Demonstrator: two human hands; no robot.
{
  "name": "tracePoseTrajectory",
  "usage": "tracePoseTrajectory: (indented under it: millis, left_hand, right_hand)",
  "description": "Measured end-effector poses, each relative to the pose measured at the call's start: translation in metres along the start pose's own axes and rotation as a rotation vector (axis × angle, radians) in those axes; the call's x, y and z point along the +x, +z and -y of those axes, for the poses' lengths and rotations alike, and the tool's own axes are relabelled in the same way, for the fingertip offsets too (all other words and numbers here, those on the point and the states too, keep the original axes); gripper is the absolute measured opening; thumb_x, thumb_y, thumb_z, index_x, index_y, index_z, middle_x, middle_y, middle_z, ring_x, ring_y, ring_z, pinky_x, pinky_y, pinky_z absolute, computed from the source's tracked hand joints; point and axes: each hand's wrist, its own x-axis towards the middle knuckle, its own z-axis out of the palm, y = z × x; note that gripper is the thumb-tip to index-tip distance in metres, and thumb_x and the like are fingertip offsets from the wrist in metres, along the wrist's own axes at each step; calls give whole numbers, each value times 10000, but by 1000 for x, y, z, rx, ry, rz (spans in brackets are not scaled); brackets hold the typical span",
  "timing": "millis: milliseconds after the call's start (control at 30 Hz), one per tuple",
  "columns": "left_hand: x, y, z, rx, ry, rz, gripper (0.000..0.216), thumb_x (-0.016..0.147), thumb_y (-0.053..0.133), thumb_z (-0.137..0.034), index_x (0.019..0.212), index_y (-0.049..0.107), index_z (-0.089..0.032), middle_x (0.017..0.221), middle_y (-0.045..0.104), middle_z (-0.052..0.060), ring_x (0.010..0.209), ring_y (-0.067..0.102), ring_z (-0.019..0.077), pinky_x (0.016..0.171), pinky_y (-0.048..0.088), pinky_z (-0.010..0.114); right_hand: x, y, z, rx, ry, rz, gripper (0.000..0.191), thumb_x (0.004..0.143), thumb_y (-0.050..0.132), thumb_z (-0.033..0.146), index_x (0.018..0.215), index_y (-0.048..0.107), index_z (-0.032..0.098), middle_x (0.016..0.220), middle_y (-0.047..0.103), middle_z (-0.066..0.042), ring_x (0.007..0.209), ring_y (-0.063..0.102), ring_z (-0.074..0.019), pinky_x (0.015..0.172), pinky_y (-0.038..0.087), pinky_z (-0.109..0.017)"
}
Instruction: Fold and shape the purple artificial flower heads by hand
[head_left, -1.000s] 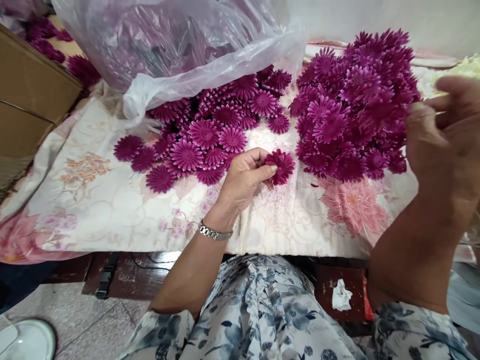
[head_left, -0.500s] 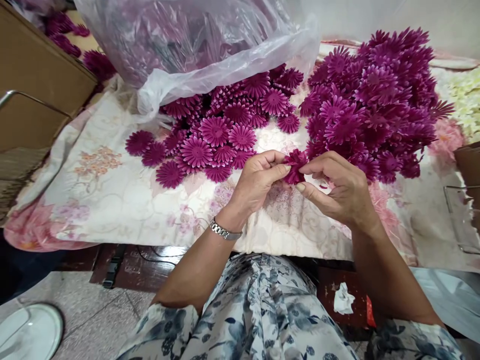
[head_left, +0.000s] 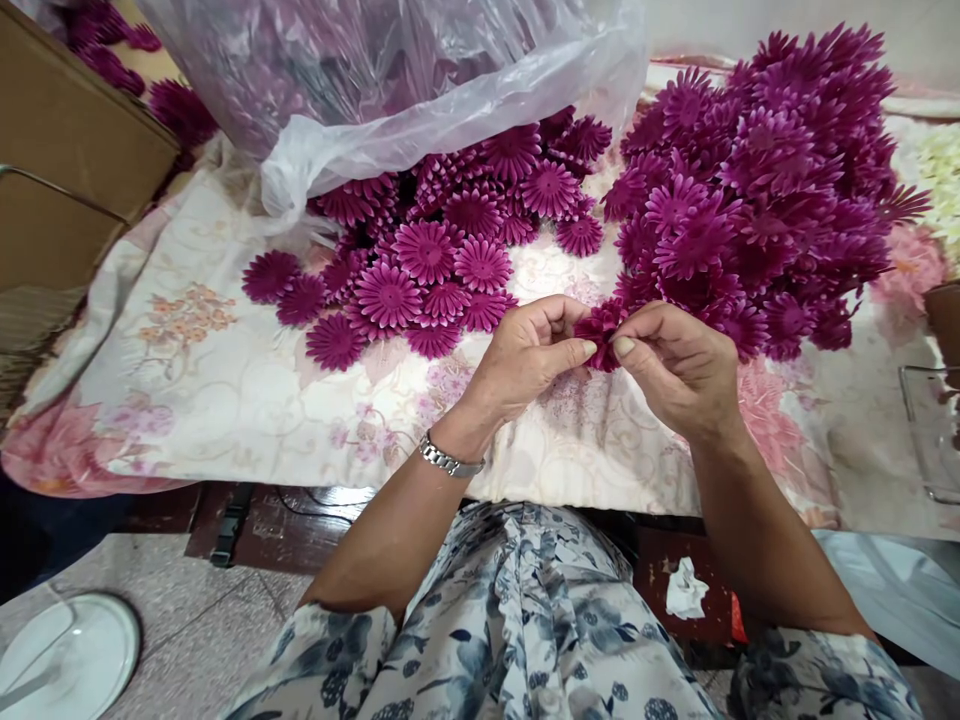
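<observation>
My left hand (head_left: 529, 355) and my right hand (head_left: 675, 365) meet over the cloth-covered table, both pinching one purple fabric flower (head_left: 598, 325) between thumbs and fingers. The flower is mostly hidden by my fingertips. A silver watch sits on my left wrist. Just behind my hands lie flat loose purple flowers (head_left: 427, 260), and to the right rises a tall heap of purple flowers (head_left: 757, 190).
A clear plastic bag (head_left: 390, 80) full of purple flowers lies at the back. A floral cloth (head_left: 187, 400) covers the table. A cardboard box (head_left: 67, 170) stands at the left, a white plate (head_left: 67, 655) on the floor, a clear tray (head_left: 934, 430) at the right edge.
My right hand came down from the upper right and joined my left hand on the flower. The two hands now pinch it closer together.
</observation>
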Motion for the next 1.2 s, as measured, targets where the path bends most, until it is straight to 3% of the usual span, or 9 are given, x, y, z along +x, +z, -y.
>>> tracePoseTrajectory:
  millis: [133,300,500,833,1100,1200]
  left_hand:
    - [0,0,0,16,-12,-20,196,592,731,-135,716,579,-133,646,582,-20,504,528,70,470,460,209]
    - [-2,-1,-3,-25,-34,32,345,536,828,-259,770,607,-135,672,609,-8,518,539,75,462,461,205]
    - [-1,-3,-7,-69,-120,-28,383,492,852,-298,752,616,-145,622,601,-18,465,518,72,424,428,211]
    - [0,-5,-3,-51,-121,-80,284,509,805,-224,664,584,-137,578,577,-20,431,478,55,395,389,190]
    - [1,2,-3,21,-132,-135,131,604,604,-60,612,506,-147,479,457,-67,361,382,23,388,426,181]
    - [1,4,-4,49,-128,-167,129,619,563,-39,626,495,-149,486,444,-77,354,384,22,387,435,182]
  right_hand:
    - [-1,1,-4,129,67,-10,87,831,593,258,765,588,201,678,551,14,602,480,-102,560,378,-259]
    - [1,4,-5,311,142,-71,168,801,627,349,725,567,211,653,509,15,574,437,-100,517,361,-247]
    - [6,4,-6,510,253,-136,194,773,656,371,734,525,233,662,479,29,551,440,-96,527,390,-253]
    - [7,7,-10,660,375,-119,254,699,729,384,753,531,235,658,520,46,525,466,-89,495,406,-245]
    - [12,12,-16,684,514,-184,246,597,799,275,738,610,206,657,570,49,570,499,-62,548,411,-207]
    - [12,11,-13,673,544,-129,239,608,773,248,814,656,216,684,619,31,628,558,-89,597,449,-224]
